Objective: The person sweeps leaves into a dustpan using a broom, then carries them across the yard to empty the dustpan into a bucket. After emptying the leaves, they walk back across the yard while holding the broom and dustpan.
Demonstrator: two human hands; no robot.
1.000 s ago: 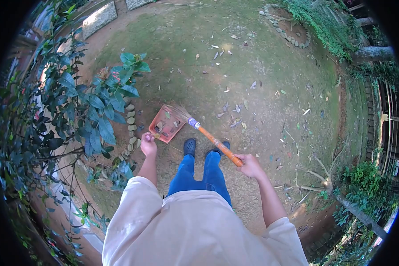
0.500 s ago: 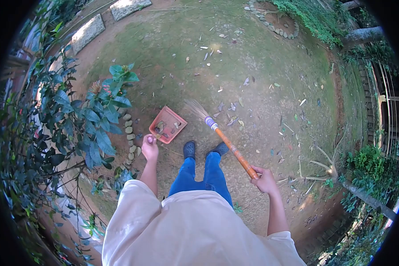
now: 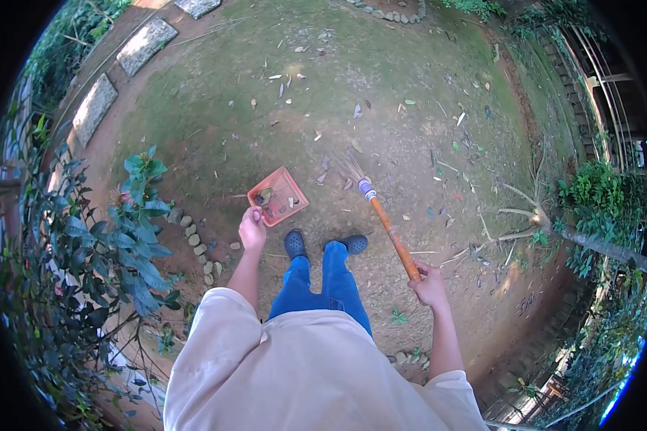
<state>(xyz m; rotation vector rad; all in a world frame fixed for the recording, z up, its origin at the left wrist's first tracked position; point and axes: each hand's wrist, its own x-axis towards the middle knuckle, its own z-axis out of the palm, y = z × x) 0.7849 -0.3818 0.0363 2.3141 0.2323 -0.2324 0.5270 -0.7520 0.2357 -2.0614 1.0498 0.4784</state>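
My left hand point(image 3: 251, 230) is closed round the handle of an orange dustpan point(image 3: 289, 208), whose open side faces away to the upper right. Several dry leaves point(image 3: 266, 197) lie in the pan, near its handle end. In my right hand point(image 3: 429, 286) is the end of a broom point(image 3: 391, 228) with an orange-brown stick, a purple and white binding and thin stiff bristles. The bristles point(image 3: 349, 168) point forward and left, close to some fallen leaves point(image 3: 323, 167). Whether they touch the ground is hard to tell.
Fallen leaves point(image 3: 357, 110) are scattered over the mossy ground ahead. A leafy shrub point(image 3: 136, 237) and a row of stones point(image 3: 197, 244) stand at the left. A cut branch point(image 3: 532, 215) lies at the right. Stone slabs point(image 3: 147, 46) line the far left.
My view has shifted, with the ground sliding left and the shrub now lower. The broom has swung so its bristles sit farther right, away from the dustpan. Both hands keep their hold.
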